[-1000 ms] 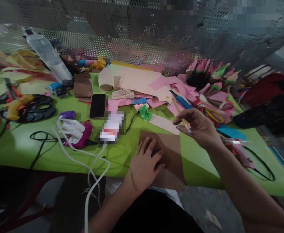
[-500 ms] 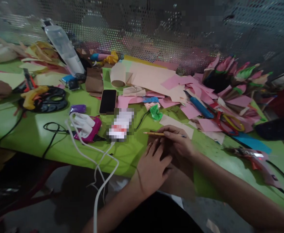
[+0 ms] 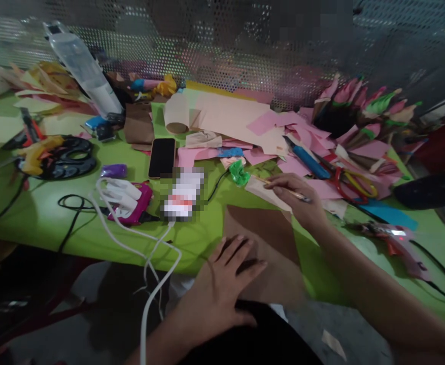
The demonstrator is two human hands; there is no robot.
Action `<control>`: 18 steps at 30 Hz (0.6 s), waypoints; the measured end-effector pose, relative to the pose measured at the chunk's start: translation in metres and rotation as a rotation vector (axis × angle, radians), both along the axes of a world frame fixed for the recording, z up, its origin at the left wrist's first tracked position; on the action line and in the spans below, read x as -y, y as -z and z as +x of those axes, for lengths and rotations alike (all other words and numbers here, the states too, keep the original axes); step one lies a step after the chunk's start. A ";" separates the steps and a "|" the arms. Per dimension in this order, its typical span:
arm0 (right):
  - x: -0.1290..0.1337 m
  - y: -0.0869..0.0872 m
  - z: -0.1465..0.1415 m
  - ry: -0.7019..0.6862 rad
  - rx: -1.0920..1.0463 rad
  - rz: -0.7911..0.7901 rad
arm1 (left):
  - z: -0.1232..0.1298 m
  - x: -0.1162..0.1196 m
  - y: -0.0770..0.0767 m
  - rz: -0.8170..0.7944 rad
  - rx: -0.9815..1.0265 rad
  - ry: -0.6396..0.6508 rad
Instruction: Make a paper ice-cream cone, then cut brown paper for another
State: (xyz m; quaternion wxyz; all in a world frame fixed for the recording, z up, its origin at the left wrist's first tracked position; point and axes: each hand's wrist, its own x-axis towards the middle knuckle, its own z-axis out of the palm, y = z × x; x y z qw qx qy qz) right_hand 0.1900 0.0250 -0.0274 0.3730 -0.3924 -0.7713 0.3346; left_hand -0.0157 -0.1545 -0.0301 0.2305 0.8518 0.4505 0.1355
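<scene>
A sheet of brown paper [image 3: 262, 228] lies at the table's front edge, its near part hanging toward my lap. My left hand [image 3: 226, 279] rests on it, open, fingers spread and flat. Up and to the right, my right hand [image 3: 294, 197] is closed round a yellow pencil [image 3: 262, 179], whose end points left. Beneath that pencil lies a pale strip of paper [image 3: 256, 193]. Crumpled green foil or wrap [image 3: 239, 174] sits just left of the pencil's end.
A pink hot glue gun [image 3: 405, 243] lies at right, near scissors [image 3: 353, 185] and a blue-handled cutter [image 3: 309, 159]. Pink paper pieces crowd the back. Left stand a bottle [image 3: 87, 73], a dark phone [image 3: 162, 158], a lit phone [image 3: 184, 195], and a magenta power adapter [image 3: 133, 203] with white cables.
My right hand has lifted away from the brown paper with the pencil, up and to the right. My left hand has slid down toward me, uncovering the sheet's upper part. The view has shifted slightly.
</scene>
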 end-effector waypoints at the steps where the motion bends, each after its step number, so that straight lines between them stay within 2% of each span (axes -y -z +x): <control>1: -0.003 -0.001 0.007 -0.001 0.134 0.114 | -0.002 0.002 -0.001 0.002 -0.015 0.009; 4: -0.011 0.004 0.024 -0.043 0.499 0.334 | -0.003 0.004 0.000 0.018 -0.065 0.006; 8: -0.014 0.014 0.035 -0.087 0.812 0.423 | -0.001 -0.001 0.003 -0.010 -0.101 0.009; 10: -0.012 0.011 0.036 -0.079 0.807 0.439 | -0.002 -0.003 0.001 -0.051 -0.084 0.022; 13: -0.006 0.000 0.033 -0.119 0.624 0.389 | -0.004 -0.007 -0.007 -0.107 -0.031 0.015; 16: 0.002 -0.008 0.028 -0.232 0.487 0.273 | -0.004 -0.012 -0.017 -0.114 0.009 -0.070; 18: 0.009 -0.009 0.023 -0.280 0.513 0.225 | -0.001 -0.016 -0.023 -0.079 0.029 -0.133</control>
